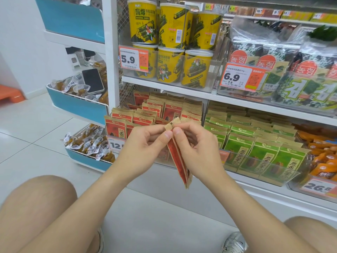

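Red-and-kraft snack packet (179, 157) pinched at its top by both left hand (145, 145) and right hand (197, 148) fingers; held off shelf (182, 92), restocking into red row (155, 112) not yet done.

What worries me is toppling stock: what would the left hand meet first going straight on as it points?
Likely the red packets standing just beyond the left hand, which pinches the top of the held packet alongside the right hand. Depth is unclear in this single view.
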Available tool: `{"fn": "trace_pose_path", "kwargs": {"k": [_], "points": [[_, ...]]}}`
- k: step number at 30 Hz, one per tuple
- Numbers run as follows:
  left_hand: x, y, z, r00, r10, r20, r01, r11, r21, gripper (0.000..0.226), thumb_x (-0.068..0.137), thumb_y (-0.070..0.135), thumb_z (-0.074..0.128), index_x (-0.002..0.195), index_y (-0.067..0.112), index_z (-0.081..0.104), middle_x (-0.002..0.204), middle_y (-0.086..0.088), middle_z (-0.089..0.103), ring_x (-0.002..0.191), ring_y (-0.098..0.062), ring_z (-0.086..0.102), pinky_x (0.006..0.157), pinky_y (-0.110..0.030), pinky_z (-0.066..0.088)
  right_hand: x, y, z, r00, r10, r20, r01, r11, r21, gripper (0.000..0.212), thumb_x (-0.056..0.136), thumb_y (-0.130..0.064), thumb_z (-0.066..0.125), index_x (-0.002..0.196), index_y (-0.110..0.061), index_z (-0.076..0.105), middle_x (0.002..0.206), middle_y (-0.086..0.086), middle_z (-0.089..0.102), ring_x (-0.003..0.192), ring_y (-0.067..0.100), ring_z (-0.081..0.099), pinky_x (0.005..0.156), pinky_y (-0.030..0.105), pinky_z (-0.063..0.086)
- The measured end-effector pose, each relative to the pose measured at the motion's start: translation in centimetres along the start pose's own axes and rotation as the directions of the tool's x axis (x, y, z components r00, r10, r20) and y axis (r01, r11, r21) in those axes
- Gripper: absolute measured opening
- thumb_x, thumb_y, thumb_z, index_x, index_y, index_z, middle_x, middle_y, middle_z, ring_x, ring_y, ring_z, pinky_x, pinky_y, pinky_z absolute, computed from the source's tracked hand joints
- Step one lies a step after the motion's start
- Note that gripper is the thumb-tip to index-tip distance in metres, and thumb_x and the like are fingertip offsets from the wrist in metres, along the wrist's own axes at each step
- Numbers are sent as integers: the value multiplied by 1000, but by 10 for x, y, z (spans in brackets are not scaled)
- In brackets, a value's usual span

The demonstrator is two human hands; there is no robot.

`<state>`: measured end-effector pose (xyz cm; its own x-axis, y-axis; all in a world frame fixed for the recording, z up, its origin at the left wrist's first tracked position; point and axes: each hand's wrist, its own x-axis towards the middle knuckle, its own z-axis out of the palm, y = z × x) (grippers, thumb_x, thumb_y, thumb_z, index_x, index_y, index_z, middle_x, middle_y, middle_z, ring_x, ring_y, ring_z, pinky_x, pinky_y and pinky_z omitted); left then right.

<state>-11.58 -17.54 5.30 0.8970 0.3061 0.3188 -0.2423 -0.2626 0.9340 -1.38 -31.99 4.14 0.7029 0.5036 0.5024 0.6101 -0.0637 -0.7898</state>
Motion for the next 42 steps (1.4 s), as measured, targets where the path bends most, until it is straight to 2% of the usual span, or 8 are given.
{"fn": "trace_pose_path", "kwargs": {"k": [6,12,19,24,28,32,38,42], "points": [[1,-4,-3,997,70,-27,-65,986,156,29,113,15,54,105,17,82,90,-5,80,88,-30,77,82,-54,64,-2,-1,1,997,22,68,-27,996,83,14,103,-35,73,108,-22,68,107,-7,78,99,19,76,90,51,61],[3,-5,7,980,84,-183,-52,983,176,19,103,9,68,92,18,80,80,2,80,75,-20,78,76,-51,66,-2,-11,3,962,246,114,-270,909,317,17,110,-19,60,94,-14,62,77,-1,70,68,13,67,63,27,54],[5,-6,6,986,38,-163,-11,987,162,17,105,13,66,93,15,78,80,-1,78,75,-20,78,77,-51,65,4,-12,5,878,434,200,-471,717,513,24,108,-21,63,84,-18,65,74,7,63,69,22,60,74,41,50],[6,-4,5,973,17,-228,11,993,121,18,106,11,65,93,12,78,79,-4,79,75,-22,78,75,-47,67,2,-17,1,882,394,257,-471,740,480,10,106,-16,64,96,-16,67,82,9,71,83,33,73,58,28,55],[5,-3,3,951,-10,-310,30,998,60,20,106,9,62,93,9,77,81,-7,80,77,-29,79,75,-55,66,-1,-20,1,916,312,251,-384,862,331,9,103,-14,68,112,-15,66,100,8,78,85,17,77,69,27,58],[8,1,-1,925,-14,-381,11,1000,-10,19,108,9,58,98,3,74,87,-7,81,81,-25,80,73,-45,68,-4,-18,3,900,328,287,-401,883,246,28,101,-29,75,120,-23,56,110,5,79,84,14,78,72,28,58],[10,5,-2,846,-140,-515,56,983,-175,22,113,16,52,105,4,68,95,-8,81,90,-26,81,61,-29,63,2,-15,-9,858,336,389,-405,908,108,43,91,-28,82,119,-28,50,112,2,75,78,17,73,64,35,58],[10,9,-2,917,-201,-345,123,964,-236,19,110,17,59,114,-1,66,94,-15,81,85,-32,81,72,-43,68,1,-8,-3,930,286,231,-333,921,203,29,99,-40,76,105,-20,56,100,11,76,84,35,74,79,57,61]]}}
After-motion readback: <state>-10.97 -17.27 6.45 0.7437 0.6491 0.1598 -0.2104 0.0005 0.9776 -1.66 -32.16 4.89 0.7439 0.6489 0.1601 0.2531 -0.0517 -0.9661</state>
